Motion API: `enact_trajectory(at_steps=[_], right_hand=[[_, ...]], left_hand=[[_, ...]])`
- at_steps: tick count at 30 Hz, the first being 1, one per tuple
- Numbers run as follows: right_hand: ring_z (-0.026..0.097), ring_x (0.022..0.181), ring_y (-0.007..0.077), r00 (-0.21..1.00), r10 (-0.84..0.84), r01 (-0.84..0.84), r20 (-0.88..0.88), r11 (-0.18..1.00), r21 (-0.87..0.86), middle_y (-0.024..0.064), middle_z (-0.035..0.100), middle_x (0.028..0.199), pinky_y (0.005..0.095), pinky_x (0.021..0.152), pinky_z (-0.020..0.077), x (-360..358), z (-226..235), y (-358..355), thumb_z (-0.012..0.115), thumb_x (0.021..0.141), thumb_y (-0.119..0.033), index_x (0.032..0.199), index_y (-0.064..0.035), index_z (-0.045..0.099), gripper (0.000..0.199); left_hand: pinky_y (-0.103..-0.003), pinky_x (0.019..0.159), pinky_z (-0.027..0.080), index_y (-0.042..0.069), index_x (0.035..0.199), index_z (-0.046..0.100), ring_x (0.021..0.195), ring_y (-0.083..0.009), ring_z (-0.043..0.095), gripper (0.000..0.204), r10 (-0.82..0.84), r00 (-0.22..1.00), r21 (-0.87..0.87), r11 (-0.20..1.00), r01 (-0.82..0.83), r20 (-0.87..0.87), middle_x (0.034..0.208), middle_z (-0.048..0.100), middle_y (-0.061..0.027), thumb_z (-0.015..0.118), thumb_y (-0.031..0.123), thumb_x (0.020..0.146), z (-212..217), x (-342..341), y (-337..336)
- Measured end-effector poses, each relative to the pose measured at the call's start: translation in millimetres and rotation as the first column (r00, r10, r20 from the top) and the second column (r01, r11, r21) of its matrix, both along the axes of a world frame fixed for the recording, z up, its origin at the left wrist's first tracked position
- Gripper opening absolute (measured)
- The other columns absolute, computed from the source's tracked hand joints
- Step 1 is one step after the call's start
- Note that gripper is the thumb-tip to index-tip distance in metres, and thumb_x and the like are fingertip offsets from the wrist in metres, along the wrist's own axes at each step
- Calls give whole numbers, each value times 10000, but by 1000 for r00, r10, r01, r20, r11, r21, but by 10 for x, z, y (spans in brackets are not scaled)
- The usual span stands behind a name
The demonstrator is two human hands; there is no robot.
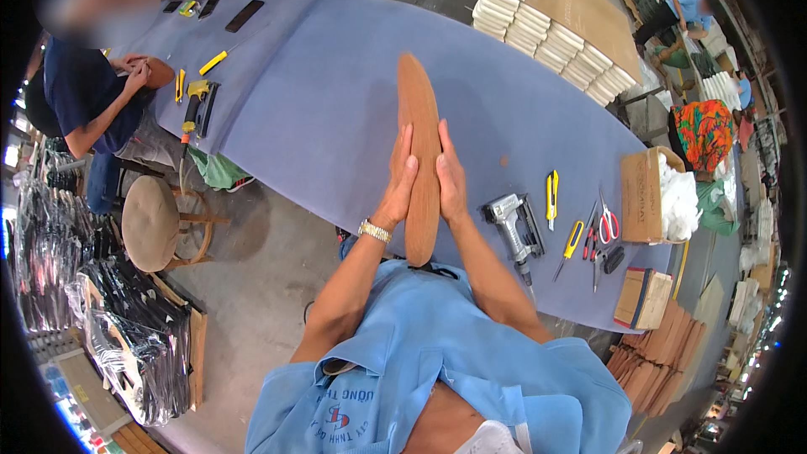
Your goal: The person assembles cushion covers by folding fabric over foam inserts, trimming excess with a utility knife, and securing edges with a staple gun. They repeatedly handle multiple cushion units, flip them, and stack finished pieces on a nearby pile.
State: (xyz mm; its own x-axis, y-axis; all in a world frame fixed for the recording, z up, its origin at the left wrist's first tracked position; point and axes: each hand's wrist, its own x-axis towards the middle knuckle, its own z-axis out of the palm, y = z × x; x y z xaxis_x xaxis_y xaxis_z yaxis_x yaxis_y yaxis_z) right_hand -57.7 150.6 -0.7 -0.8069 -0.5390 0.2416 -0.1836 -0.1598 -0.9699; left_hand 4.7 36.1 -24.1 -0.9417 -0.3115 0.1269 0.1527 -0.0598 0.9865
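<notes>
You're holding that long brown oval panel (419, 151) on edge between both palms, its far end lifted above the blue surface (336, 101) and the near end down by your chest. Left hand (398, 189) and right hand (450, 181) are lying flat against its sides, fingers (407, 160) pressed together and straight, not curling round anything. So only palm pressure is keeping it up, I'd say. If either hand is easing off, it could be sliding down or tipping sideways, and the staple gun (517, 227) and yellow utility knife (551, 197) are sitting just right of it, so it might be knocking into them.
</notes>
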Motion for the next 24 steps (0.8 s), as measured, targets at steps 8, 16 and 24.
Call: enact_trajectory(at_steps=[8, 16, 24], right_hand=[[75, 1604, 336, 997, 16, -10, -74, 997, 82, 223, 90, 1725, 426, 1292, 90, 108, -276, 147, 348, 1111, -408, 1628, 62, 125, 733], [13, 1607, 330, 998, 63, -64, 11, 987, 148, 221, 57, 1727, 421, 1295, 48, -392, -69, -249, 277, 1115, -510, 1632, 48, 105, 781], [174, 1578, 261, 910, 91, -101, 405, 995, 4, 154, 166, 1716, 391, 1277, 180, -944, -471, -610, 236, 1094, -619, 1640, 9, 156, 836]], left_hand=[[-403, 1301, 88, 103, 1672, 57, 1607, -264, 23, 791, -11, 993, 209, 978, -13, 117, 1747, 18, -108, 239, 611, 1094, -82, -11, 67], [-397, 1297, 137, 127, 1674, 83, 1604, -257, 72, 756, 40, 980, 165, 984, -73, 197, 1747, 61, -85, 237, 595, 1102, 139, -668, -364], [-401, 1289, 169, 221, 1681, 100, 1599, -261, 123, 723, 89, 967, 235, 961, -146, 238, 1746, 98, -66, 227, 621, 1092, 84, -819, -285]])
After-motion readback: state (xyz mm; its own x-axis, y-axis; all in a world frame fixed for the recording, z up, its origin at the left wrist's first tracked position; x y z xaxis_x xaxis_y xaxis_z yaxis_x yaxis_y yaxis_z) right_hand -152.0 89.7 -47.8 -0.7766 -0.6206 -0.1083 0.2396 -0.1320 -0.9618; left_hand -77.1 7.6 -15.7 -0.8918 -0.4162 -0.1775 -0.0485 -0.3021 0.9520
